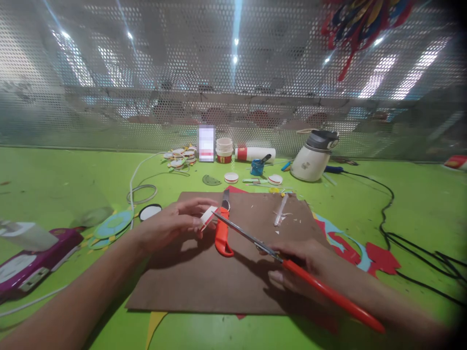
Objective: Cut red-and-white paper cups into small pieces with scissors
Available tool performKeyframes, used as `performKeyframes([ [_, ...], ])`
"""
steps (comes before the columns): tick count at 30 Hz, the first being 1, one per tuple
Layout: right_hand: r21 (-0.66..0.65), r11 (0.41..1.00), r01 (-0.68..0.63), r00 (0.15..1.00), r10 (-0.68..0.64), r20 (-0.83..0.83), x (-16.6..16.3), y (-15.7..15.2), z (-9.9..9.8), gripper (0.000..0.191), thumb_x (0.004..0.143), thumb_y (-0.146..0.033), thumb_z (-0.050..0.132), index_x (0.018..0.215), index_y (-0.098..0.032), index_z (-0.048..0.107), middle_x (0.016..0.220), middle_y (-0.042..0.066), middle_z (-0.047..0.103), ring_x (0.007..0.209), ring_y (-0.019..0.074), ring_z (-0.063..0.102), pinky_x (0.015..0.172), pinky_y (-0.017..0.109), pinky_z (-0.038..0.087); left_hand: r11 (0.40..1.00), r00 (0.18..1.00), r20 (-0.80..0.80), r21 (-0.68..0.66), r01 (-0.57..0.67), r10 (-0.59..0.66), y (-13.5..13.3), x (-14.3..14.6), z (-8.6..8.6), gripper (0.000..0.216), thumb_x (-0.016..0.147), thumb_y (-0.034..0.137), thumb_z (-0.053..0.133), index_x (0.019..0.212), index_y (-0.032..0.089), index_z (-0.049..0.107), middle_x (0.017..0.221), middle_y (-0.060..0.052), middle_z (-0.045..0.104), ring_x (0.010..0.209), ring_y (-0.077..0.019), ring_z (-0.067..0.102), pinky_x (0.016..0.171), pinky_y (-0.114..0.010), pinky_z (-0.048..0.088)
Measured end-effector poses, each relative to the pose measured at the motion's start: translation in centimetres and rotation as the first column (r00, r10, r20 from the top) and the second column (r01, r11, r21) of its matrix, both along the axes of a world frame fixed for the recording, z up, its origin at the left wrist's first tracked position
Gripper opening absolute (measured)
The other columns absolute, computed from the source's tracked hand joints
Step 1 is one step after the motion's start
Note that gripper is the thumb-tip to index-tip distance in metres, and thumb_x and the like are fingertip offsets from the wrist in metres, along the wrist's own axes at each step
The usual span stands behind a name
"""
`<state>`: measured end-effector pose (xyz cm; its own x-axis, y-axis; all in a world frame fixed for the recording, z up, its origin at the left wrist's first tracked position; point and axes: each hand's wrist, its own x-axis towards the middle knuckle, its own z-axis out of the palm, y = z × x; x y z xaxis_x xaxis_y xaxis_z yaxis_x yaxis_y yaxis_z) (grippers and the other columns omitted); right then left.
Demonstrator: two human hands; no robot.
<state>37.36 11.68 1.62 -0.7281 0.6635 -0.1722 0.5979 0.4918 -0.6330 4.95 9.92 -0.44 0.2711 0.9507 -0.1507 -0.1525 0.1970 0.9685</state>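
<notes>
Far left of my work area, a purple power strip (54,260) lies off the board's edge, which presumably leaves the cutting surface to the hands. Right of it a pale blue disc (113,224) with yellow edging rests flat on the green table (93,192), then a black-rimmed white round (150,212) just beyond the forearm. I have the left hand (186,218) closed in a pinch on a small white piece (207,218) with a red edge, raised over the left-centre of the brown board (215,287); I judge the finger hold leaves its right end exposed to the blades. Below and right of it an orange-handled cutter (221,236) lies on the board, blade toward the far side, handle toward me, likely for easy pick-up. Stacked paper cups (224,150) stand at the far side. The scissors (251,239) slant from near right to far left, tips at the piece's right end; whether they touch it or how far the blades part, I cannot tell. A transparent strip (280,210) lies toward the board's far right among scraps. I have the right hand (301,262) wrapped around the scissors near the pivot, perhaps to steady the tips. Farther right, red paper (383,257) lies beside the board.
</notes>
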Motion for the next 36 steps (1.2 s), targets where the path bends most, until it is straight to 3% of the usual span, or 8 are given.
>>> performKeyframes([
  [8, 0.001, 1.000, -0.025, 0.999, 0.025, -0.037, -0.04, 0.07, -0.10, 0.024, 0.097, -0.032, 0.054, 0.105, -0.021, 0.073, 0.087, 0.001, 0.072, 0.073, 0.0165, 0.055, 0.063, 0.025, 0.041, 0.999, 0.999, 0.002, 0.011, 0.035, -0.035, 0.09, -0.13, 0.01, 0.039, 0.080, 0.013, 0.075, 0.115, 0.029, 0.079, 0.100, -0.003, 0.074, 0.079, -0.0153, 0.058, 0.076, -0.031, 0.045],
  [16, -0.022, 1.000, -0.006, 0.999, 0.007, 0.038, 0.21, 0.00, 0.13, 0.023, 0.097, -0.037, 0.053, 0.105, -0.025, 0.072, 0.093, 0.000, 0.074, 0.076, 0.0180, 0.059, 0.064, 0.026, 0.042, 1.000, 0.999, -0.035, 0.025, 0.006, -0.005, 0.00, -0.03, 0.09, 0.037, 0.080, 0.018, 0.079, 0.116, 0.029, 0.080, 0.121, -0.007, 0.073, 0.089, -0.0184, 0.058, 0.075, -0.031, 0.042],
  [26, -0.073, 0.997, -0.012, 1.000, 0.010, -0.030, 0.02, 0.04, 0.22, 0.026, 0.099, -0.036, 0.053, 0.110, -0.023, 0.072, 0.099, 0.002, 0.075, 0.083, 0.0197, 0.061, 0.069, 0.027, 0.045, 1.000, 0.993, -0.114, 0.012, -0.025, 0.026, -0.03, 0.30, 0.75, 0.043, 0.073, 0.022, 0.080, 0.115, 0.029, 0.080, 0.102, -0.005, 0.073, 0.085, -0.0195, 0.057, 0.069, -0.032, 0.037],
  [36, -0.060, 0.998, 0.005, 1.000, -0.005, -0.003, -0.22, -0.08, 0.58, 0.024, 0.099, -0.035, 0.053, 0.106, -0.021, 0.072, 0.093, 0.002, 0.072, 0.077, 0.0177, 0.058, 0.065, 0.026, 0.042, 1.000, 0.990, -0.142, 0.017, -0.017, 0.020, 0.08, -0.07, 0.65, 0.045, 0.078, 0.028, 0.082, 0.122, 0.029, 0.078, 0.101, -0.005, 0.071, 0.080, -0.0173, 0.056, 0.067, -0.031, 0.039],
])
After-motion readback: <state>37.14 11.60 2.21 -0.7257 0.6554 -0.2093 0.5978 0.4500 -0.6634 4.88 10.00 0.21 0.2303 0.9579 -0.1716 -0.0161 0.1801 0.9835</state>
